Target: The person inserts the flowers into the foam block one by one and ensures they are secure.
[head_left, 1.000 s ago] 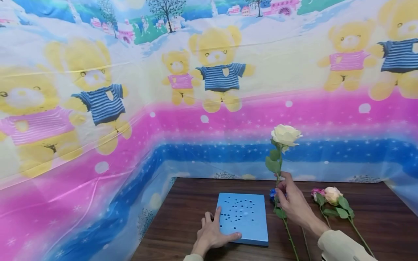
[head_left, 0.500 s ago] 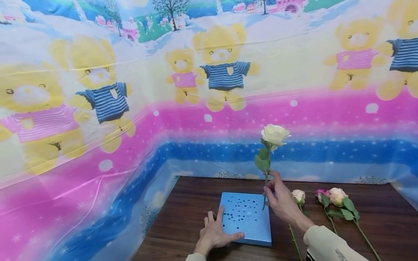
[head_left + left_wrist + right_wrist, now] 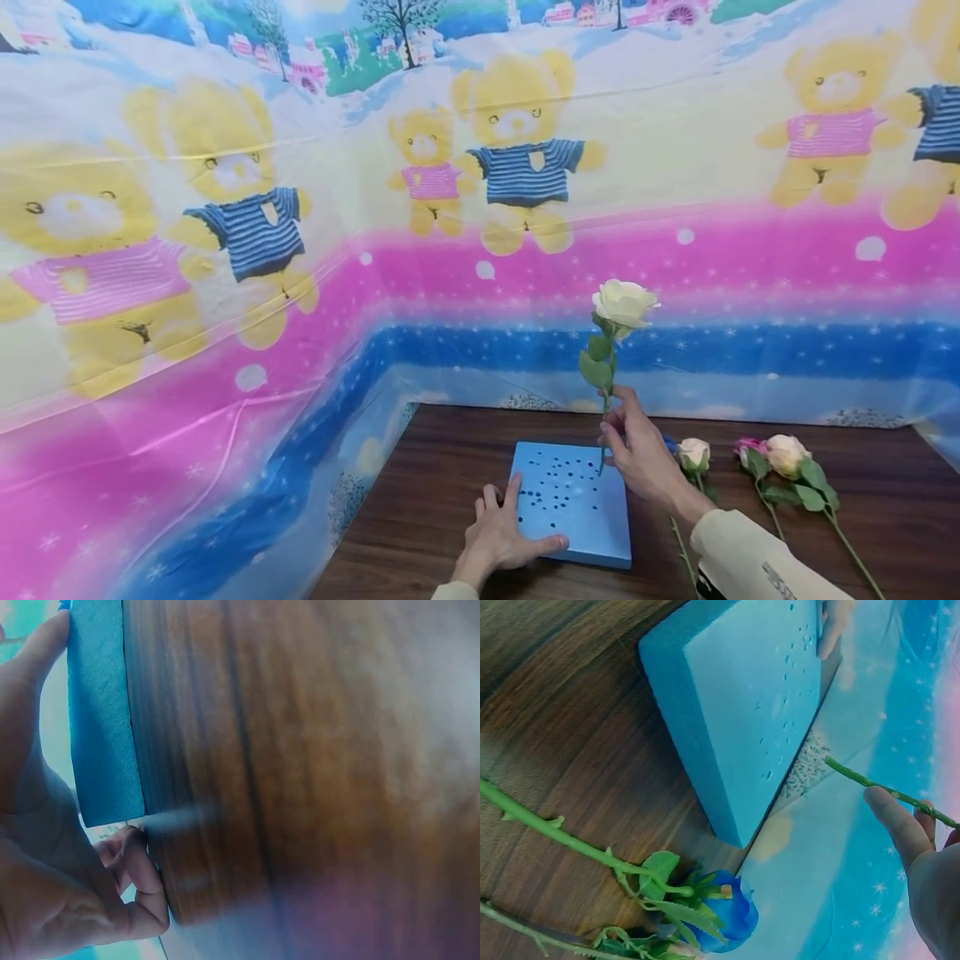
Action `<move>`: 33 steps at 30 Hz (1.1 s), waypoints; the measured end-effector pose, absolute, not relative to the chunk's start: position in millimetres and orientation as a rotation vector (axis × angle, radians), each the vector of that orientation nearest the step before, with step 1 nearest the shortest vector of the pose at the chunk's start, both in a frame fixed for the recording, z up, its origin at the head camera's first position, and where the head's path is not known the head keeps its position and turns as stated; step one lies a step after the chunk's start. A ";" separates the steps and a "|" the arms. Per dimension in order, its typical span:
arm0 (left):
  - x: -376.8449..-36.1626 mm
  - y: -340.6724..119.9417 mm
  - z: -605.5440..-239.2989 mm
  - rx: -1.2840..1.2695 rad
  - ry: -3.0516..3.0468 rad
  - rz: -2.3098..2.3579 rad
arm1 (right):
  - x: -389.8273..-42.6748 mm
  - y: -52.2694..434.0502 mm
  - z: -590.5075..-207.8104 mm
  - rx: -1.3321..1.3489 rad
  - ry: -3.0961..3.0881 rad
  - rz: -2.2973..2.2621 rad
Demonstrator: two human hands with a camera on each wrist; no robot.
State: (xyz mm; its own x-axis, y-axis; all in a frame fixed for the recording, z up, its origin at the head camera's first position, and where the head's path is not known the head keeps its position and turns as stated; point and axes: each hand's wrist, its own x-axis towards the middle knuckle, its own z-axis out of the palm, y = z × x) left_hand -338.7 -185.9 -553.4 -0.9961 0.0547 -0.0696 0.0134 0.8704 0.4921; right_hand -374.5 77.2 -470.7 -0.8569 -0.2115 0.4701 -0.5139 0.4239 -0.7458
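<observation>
The left hand [image 3: 501, 537] is pressing flat, fingers spread, on the blue foam block's [image 3: 573, 512] near-left corner on the table [image 3: 420, 517]. Just right, the right hand [image 3: 637, 454] is pinching the white rose [image 3: 624, 302] upright, stem end directly above the block's holes.

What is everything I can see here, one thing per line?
Blue foam block with holes: one, blue, on the table's left part.
Cream artificial rose: one, cream bloom with green stem, upright above the block.
Blue artificial rose: one, blue, lying right of the block.
Small cream rose: one, lying on the table.
Pink and peach roses: two, lying furthest right.
Dark wooden table: one, brown.
Teddy-bear plastic sheet: one, multicoloured, behind.
Left hand: rests on the block's near-left corner.
Right hand: pinches the cream rose's stem.
</observation>
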 end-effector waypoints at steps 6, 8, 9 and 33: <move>-337.8 -187.0 -554.9 0.037 2.953 0.776 | -379.9 66.1 -470.7 0.635 -2.384 1.453; -337.5 -187.7 -555.3 0.032 2.951 0.776 | -381.1 62.0 -471.1 0.645 -2.384 1.460; -337.3 -188.2 -555.6 0.029 2.951 0.775 | -381.6 60.0 -471.5 0.650 -2.386 1.463; -337.5 -186.2 -552.7 0.019 2.961 0.780 | -393.0 36.3 -476.9 0.678 -2.410 1.522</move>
